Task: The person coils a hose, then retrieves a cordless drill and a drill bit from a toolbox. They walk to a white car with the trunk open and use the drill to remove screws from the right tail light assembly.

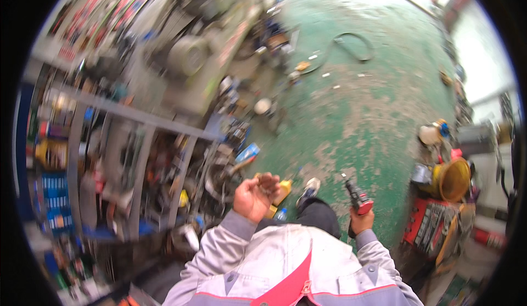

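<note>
In the lower middle, my left hand [256, 198] is raised with its palm up. Its fingers are half curled and somewhat blurred, and I see nothing in the palm. My right hand [362, 221] grips the rear of a slim red and black power tool [358, 197] at my right side. The tool's narrow front end points away from me over the green floor. Behind my left hand stands a yellow bottle [284, 189], with a small clear bottle with a blue cap [281, 214] nearer to me.
Grey metal shelving [140, 177] full of parts and boxes lines the left. A dusty machine [189, 53] stands beyond it. On the right are a yellow bucket [453, 179] and a red case [421, 221]. A dark hose [354, 48] lies looped on the floor [379, 108].
</note>
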Demonstrator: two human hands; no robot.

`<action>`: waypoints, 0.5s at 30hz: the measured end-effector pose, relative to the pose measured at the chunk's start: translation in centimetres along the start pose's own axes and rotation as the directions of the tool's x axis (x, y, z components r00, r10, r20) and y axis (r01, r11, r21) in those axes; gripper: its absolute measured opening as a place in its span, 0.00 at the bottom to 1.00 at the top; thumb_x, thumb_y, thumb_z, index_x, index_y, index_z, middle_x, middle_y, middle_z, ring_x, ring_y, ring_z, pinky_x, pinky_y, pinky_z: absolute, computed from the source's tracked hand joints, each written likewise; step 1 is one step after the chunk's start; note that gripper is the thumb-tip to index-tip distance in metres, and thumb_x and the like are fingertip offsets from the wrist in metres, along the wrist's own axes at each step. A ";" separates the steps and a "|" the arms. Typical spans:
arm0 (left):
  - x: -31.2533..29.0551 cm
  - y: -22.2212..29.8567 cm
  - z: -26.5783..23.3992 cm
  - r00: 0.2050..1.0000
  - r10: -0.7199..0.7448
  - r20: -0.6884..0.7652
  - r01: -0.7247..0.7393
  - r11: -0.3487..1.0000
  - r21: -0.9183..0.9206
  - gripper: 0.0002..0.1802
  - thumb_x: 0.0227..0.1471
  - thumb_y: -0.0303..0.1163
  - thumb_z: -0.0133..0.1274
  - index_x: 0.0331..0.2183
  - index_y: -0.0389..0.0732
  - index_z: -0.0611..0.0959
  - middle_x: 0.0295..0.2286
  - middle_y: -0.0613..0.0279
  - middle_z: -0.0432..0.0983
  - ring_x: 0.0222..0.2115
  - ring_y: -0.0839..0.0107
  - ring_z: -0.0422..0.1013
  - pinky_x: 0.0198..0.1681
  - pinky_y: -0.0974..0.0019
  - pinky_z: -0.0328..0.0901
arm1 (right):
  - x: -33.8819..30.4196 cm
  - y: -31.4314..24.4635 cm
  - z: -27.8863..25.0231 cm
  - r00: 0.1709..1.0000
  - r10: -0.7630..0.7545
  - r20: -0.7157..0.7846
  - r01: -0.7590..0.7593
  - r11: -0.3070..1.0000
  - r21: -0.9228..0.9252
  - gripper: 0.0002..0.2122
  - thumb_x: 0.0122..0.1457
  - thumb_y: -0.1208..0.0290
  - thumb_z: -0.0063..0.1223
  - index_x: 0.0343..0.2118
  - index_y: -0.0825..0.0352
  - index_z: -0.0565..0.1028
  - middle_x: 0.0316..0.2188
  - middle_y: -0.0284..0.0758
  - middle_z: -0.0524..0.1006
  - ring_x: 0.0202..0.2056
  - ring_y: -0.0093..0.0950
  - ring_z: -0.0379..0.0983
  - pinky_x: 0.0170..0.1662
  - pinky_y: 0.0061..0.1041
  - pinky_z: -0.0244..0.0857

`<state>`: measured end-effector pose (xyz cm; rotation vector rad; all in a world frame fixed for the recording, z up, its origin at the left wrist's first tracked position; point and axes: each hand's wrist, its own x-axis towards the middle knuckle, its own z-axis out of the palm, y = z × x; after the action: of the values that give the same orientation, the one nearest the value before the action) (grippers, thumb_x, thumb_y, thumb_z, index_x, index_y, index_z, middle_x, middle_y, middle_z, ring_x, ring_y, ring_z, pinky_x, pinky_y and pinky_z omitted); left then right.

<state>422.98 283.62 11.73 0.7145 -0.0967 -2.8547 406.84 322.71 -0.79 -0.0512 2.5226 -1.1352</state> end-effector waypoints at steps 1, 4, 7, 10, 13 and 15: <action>2.9 -1.9 2.6 0.998 -0.061 0.006 0.061 0.998 0.028 0.22 0.61 0.37 0.41 0.46 0.31 0.81 0.47 0.42 0.79 0.46 0.51 0.76 0.53 0.49 0.71 | 1.0 -0.4 -2.0 0.988 -0.151 -0.041 0.147 0.985 -0.093 0.16 0.52 0.64 0.69 0.39 0.68 0.79 0.32 0.44 0.83 0.35 0.42 0.81 0.39 0.36 0.73; 10.0 -6.3 8.6 0.978 -0.208 -0.019 0.208 0.965 0.160 0.19 0.62 0.37 0.43 0.42 0.34 0.82 0.37 0.49 0.81 0.37 0.54 0.76 0.47 0.50 0.72 | 3.6 -1.6 -6.8 0.987 -0.098 -0.126 0.095 0.995 -0.032 0.21 0.52 0.64 0.69 0.47 0.69 0.77 0.36 0.46 0.82 0.38 0.44 0.81 0.41 0.36 0.73; 16.9 -7.9 12.5 0.963 -0.269 -0.024 0.267 0.936 0.229 0.17 0.61 0.37 0.45 0.38 0.36 0.83 0.34 0.52 0.80 0.35 0.57 0.76 0.43 0.52 0.73 | 7.0 -1.9 -10.1 0.976 -0.022 -0.215 0.029 0.999 0.028 0.26 0.52 0.64 0.69 0.52 0.70 0.75 0.37 0.46 0.82 0.39 0.44 0.81 0.43 0.36 0.73; 23.7 -8.3 14.9 0.959 -0.276 -0.059 0.282 0.930 0.234 0.16 0.60 0.38 0.46 0.36 0.38 0.84 0.32 0.54 0.79 0.34 0.58 0.75 0.41 0.53 0.72 | 10.9 -0.3 -11.5 0.945 0.003 -0.326 0.023 0.997 0.077 0.27 0.50 0.65 0.70 0.52 0.70 0.75 0.37 0.46 0.82 0.40 0.43 0.81 0.44 0.36 0.72; 30.5 -8.5 16.4 0.960 -0.220 -0.174 0.261 0.927 0.268 0.15 0.59 0.39 0.47 0.31 0.39 0.83 0.29 0.57 0.78 0.31 0.59 0.73 0.37 0.54 0.70 | 16.2 3.3 -11.9 0.940 0.213 -0.266 -0.173 0.970 0.169 0.23 0.49 0.65 0.70 0.47 0.69 0.77 0.37 0.45 0.82 0.39 0.41 0.81 0.44 0.36 0.72; 35.6 -8.2 17.4 0.951 -0.205 -0.233 0.266 0.923 0.276 0.15 0.58 0.40 0.48 0.29 0.41 0.83 0.29 0.58 0.78 0.30 0.60 0.72 0.38 0.54 0.68 | 20.5 6.1 -12.4 0.944 0.256 -0.209 -0.237 0.965 0.112 0.22 0.47 0.68 0.69 0.45 0.70 0.77 0.36 0.43 0.82 0.38 0.36 0.80 0.45 0.34 0.73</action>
<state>382.57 284.59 9.79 1.1435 -0.4600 -3.0076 384.22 331.96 -4.28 0.4260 2.5738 -1.1995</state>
